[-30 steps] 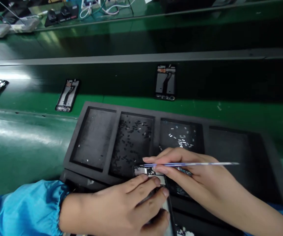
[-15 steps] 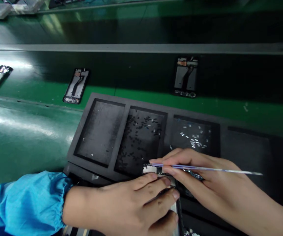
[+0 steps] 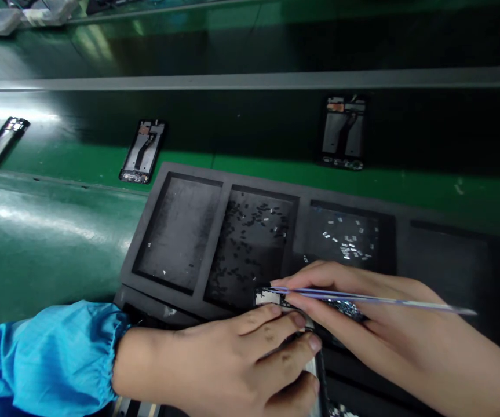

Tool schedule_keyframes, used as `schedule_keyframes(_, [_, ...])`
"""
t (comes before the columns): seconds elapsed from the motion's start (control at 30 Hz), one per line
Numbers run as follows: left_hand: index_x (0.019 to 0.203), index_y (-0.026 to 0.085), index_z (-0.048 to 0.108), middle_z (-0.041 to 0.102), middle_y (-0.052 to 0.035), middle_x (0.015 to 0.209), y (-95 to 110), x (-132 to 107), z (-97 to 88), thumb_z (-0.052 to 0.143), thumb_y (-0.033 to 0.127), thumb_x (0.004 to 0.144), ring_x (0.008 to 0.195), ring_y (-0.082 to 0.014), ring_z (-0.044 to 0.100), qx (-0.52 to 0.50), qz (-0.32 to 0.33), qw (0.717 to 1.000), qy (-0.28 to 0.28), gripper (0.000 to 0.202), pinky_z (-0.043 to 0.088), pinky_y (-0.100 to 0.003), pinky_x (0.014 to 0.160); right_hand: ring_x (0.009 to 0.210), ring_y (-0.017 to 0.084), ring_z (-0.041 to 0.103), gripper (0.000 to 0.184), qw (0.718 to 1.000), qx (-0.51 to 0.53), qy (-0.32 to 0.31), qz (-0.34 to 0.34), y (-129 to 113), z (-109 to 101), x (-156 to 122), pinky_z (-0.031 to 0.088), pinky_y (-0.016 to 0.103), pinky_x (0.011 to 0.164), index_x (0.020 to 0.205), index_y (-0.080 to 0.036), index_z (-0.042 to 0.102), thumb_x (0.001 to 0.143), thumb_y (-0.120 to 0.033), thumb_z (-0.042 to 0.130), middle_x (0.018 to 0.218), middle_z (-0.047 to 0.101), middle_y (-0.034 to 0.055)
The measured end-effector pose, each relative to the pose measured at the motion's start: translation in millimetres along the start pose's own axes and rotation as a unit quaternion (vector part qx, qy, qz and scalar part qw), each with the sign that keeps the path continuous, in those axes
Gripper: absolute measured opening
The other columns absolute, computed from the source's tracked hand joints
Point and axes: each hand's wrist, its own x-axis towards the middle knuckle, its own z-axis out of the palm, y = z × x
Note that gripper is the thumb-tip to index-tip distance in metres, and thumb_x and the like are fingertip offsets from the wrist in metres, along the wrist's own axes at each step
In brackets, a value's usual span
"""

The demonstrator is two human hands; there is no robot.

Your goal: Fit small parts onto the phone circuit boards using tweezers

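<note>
Our left hand (image 3: 232,368) clamps the phone (image 3: 269,297), mostly hidden under both hands; our right hand (image 3: 384,339) pinches tweezers (image 3: 365,298); any print blurs unreadably.

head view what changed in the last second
The phones on the belt slid a little to the right past the tray. Nothing was taken or let go: the right hand still pinches the tweezers over the near phone, which the left hand still holds down.

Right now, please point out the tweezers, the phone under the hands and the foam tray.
tweezers (image 3: 389,302), head view, middle of the shaft.
phone (image 3: 265,297), head view, bright top end.
foam tray (image 3: 214,237), head view, wall between two left compartments.
</note>
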Motion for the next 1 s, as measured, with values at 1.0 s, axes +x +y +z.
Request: schedule_keyframes(1.0, [0.132,0.019,0.069,0.057,-0.0113,0.15,1,-1,-4.6,0.052,0.041,0.103,0.142,-0.0334,0.051,0.027,-0.012,0.998,-0.058,0.04,0.042,-0.045,0.123,0.073,0.015,0.077,0.026,0.992,0.059,0.114,-0.02,14,12,4,0.064,0.021,0.065,0.084,-0.029,0.079,0.101,-0.033,0.06,0.086,0.079,-0.0011])
